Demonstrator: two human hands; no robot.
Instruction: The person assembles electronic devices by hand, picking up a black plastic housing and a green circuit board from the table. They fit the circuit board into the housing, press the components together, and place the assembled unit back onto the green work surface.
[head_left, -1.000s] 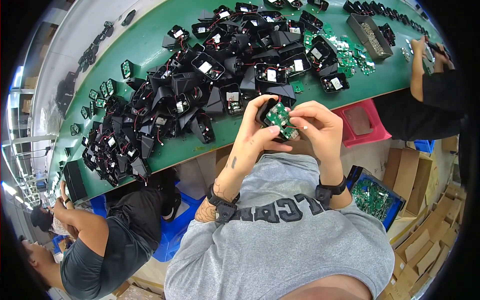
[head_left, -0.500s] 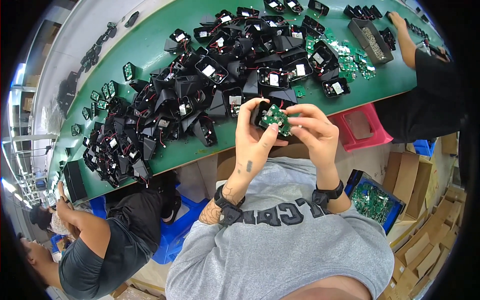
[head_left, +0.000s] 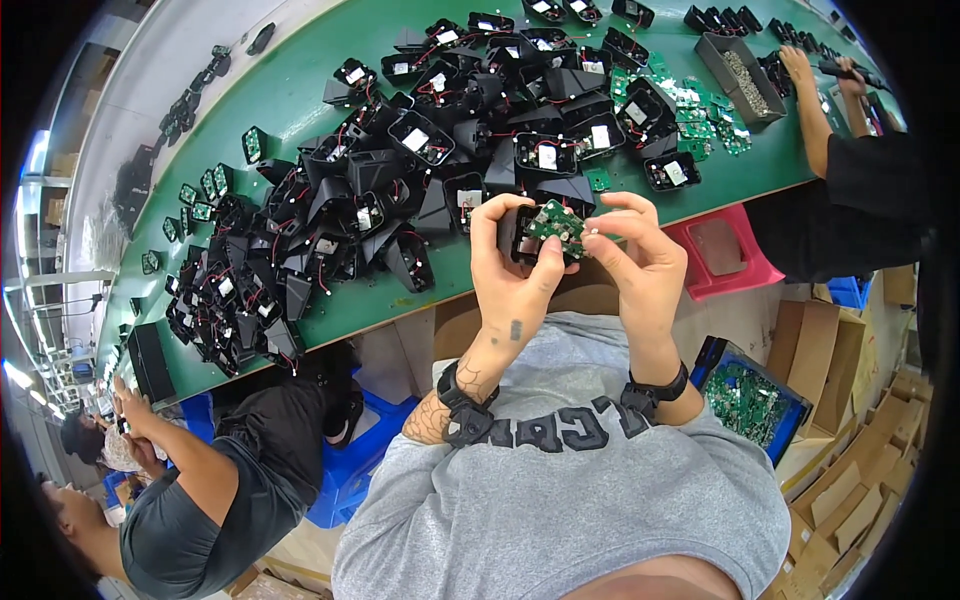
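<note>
Left hand [head_left: 510, 275] clamped on black case [head_left: 512, 236]; right hand [head_left: 640, 262] pinching green board [head_left: 553, 226] at its 3 o'clock.

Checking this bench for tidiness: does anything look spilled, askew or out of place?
Nothing looks damaged or spilled. The black housings lie in a loose, tangled heap across the green table, and green circuit boards are scattered by the grey tray. Both hands hold one housing with a board.

Head-worn fisheye, looking steeply down, close over green workbench [head_left: 300, 90]
</note>
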